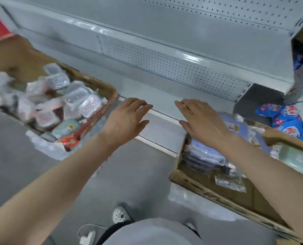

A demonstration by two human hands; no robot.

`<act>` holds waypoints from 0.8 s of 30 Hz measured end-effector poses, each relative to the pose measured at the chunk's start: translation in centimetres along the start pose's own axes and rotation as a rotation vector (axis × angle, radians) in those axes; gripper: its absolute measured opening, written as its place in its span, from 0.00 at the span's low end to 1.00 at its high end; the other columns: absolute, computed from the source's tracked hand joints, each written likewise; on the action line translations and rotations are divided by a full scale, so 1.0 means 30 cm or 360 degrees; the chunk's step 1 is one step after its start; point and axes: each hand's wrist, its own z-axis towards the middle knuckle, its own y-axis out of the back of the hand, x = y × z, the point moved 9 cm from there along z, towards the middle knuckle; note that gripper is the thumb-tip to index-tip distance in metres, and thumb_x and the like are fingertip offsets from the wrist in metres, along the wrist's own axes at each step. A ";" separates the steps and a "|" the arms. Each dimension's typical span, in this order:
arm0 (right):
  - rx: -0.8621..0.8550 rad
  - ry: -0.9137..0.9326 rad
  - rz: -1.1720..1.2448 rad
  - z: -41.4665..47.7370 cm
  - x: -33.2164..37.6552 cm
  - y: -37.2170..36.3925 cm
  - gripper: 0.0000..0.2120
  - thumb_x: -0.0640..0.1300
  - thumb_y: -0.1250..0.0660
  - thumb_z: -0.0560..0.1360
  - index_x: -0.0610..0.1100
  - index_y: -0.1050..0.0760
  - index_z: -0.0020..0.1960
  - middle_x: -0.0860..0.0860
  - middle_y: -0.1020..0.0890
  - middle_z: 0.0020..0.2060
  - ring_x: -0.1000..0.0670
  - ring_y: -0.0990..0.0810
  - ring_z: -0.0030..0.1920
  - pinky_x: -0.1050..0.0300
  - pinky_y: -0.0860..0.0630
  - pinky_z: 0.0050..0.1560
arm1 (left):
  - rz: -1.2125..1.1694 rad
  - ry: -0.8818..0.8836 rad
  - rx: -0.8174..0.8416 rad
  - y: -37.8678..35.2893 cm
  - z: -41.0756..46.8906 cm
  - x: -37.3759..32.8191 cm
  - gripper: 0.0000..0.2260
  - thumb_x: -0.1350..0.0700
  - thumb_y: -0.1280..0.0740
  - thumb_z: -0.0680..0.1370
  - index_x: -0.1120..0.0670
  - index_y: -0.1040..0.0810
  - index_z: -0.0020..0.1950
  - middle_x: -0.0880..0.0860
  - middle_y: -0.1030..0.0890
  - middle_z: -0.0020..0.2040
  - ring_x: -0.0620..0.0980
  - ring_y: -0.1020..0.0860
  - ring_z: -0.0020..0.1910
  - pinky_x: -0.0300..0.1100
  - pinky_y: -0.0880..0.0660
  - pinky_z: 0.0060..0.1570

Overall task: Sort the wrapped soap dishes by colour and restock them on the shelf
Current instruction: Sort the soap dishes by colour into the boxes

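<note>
Both of the person's bare hands reach forward over the front edge of the grey metal bottom shelf [165, 103], which has a perforated back panel. The left hand [125, 119] is spread flat, palm down, holding nothing; the right hand [203, 121] is likewise spread and empty, hovering above the near corner of a brown cardboard box [218, 190] on the floor to the right, where bluish and pale green plastic-wrapped packs [205, 154] lie stacked. To the left sits another open cardboard box with red trim [101, 110], heaped with clear-wrapped soap dishes [76, 98] in white, pink and pale green, all jumbled together. Blue-and-white printed bags [287, 121] are piled at far right.
</note>
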 end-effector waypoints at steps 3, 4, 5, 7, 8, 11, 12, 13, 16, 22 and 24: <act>-0.0030 0.0139 0.0078 0.215 0.227 -0.036 0.26 0.50 0.44 0.79 0.37 0.33 0.72 0.40 0.25 0.62 0.38 0.25 0.60 0.45 0.28 0.58 | 0.0078 0.0161 0.0002 0.080 -0.150 0.240 0.21 0.52 0.27 0.73 0.57 0.22 0.65 0.56 0.20 0.59 0.59 0.23 0.57 0.51 0.27 0.60; -0.0039 0.0170 0.0104 0.280 0.299 -0.046 0.26 0.49 0.42 0.79 0.36 0.33 0.72 0.40 0.24 0.62 0.38 0.25 0.59 0.45 0.28 0.57 | 0.0086 0.0227 0.0008 0.104 -0.206 0.317 0.21 0.53 0.27 0.73 0.56 0.23 0.65 0.56 0.20 0.59 0.58 0.23 0.57 0.51 0.27 0.58; -0.0056 0.0195 0.0127 0.342 0.369 -0.055 0.26 0.49 0.41 0.79 0.36 0.33 0.72 0.41 0.24 0.61 0.39 0.25 0.59 0.45 0.28 0.57 | 0.0091 0.0295 0.0017 0.123 -0.262 0.394 0.21 0.53 0.28 0.73 0.56 0.23 0.65 0.56 0.20 0.59 0.58 0.24 0.57 0.51 0.25 0.57; -0.0085 0.0245 0.0187 0.460 0.507 -0.073 0.26 0.49 0.41 0.78 0.36 0.32 0.71 0.41 0.23 0.60 0.39 0.24 0.58 0.46 0.27 0.56 | 0.0104 0.0434 0.0013 0.162 -0.371 0.539 0.19 0.52 0.30 0.75 0.55 0.23 0.65 0.55 0.20 0.58 0.58 0.23 0.56 0.52 0.24 0.55; -0.0082 0.0277 0.0224 0.514 0.575 -0.089 0.26 0.49 0.40 0.78 0.36 0.32 0.71 0.41 0.24 0.61 0.40 0.24 0.58 0.46 0.27 0.56 | 0.0107 0.0499 0.0004 0.178 -0.423 0.604 0.18 0.52 0.31 0.76 0.55 0.23 0.64 0.55 0.20 0.58 0.58 0.23 0.56 0.52 0.24 0.55; 0.0001 0.0396 0.0292 0.656 0.768 -0.167 0.28 0.49 0.35 0.77 0.36 0.33 0.72 0.40 0.25 0.63 0.39 0.25 0.60 0.45 0.27 0.60 | 0.0119 0.0673 0.0009 0.199 -0.564 0.773 0.17 0.52 0.32 0.75 0.56 0.21 0.62 0.55 0.20 0.56 0.58 0.22 0.54 0.50 0.24 0.53; 0.0025 0.0425 0.0303 0.702 0.822 -0.195 0.28 0.49 0.34 0.77 0.36 0.33 0.72 0.40 0.25 0.63 0.39 0.25 0.60 0.45 0.26 0.60 | 0.0125 0.0725 0.0027 0.197 -0.604 0.826 0.18 0.53 0.29 0.74 0.56 0.21 0.62 0.55 0.19 0.55 0.58 0.22 0.54 0.50 0.23 0.52; 0.0045 0.0453 0.0328 0.747 0.871 -0.224 0.28 0.49 0.33 0.76 0.37 0.32 0.72 0.40 0.24 0.63 0.39 0.24 0.60 0.45 0.26 0.59 | 0.0133 0.0776 0.0046 0.190 -0.642 0.879 0.19 0.54 0.27 0.72 0.56 0.20 0.62 0.55 0.19 0.55 0.58 0.22 0.54 0.49 0.23 0.52; 0.0112 0.0540 0.0399 0.883 0.998 -0.319 0.25 0.47 0.35 0.77 0.36 0.30 0.71 0.40 0.24 0.62 0.39 0.24 0.59 0.45 0.25 0.58 | 0.0137 0.0909 0.0073 0.162 -0.725 1.044 0.20 0.55 0.25 0.71 0.55 0.21 0.62 0.55 0.19 0.55 0.58 0.22 0.53 0.50 0.22 0.53; 0.0232 0.0521 0.0514 1.164 1.125 -0.493 0.26 0.46 0.30 0.75 0.37 0.29 0.70 0.40 0.23 0.61 0.40 0.23 0.58 0.44 0.23 0.56 | 0.0081 0.1037 0.0188 0.077 -0.772 1.371 0.20 0.46 0.40 0.77 0.56 0.21 0.63 0.54 0.20 0.58 0.58 0.23 0.57 0.51 0.23 0.56; 0.0271 0.0442 0.0549 1.264 1.126 -0.542 0.27 0.45 0.28 0.73 0.37 0.28 0.69 0.40 0.22 0.61 0.39 0.22 0.58 0.44 0.22 0.55 | 0.0080 0.1059 0.0292 0.024 -0.777 1.493 0.20 0.49 0.34 0.75 0.55 0.22 0.65 0.54 0.21 0.60 0.58 0.24 0.59 0.51 0.24 0.58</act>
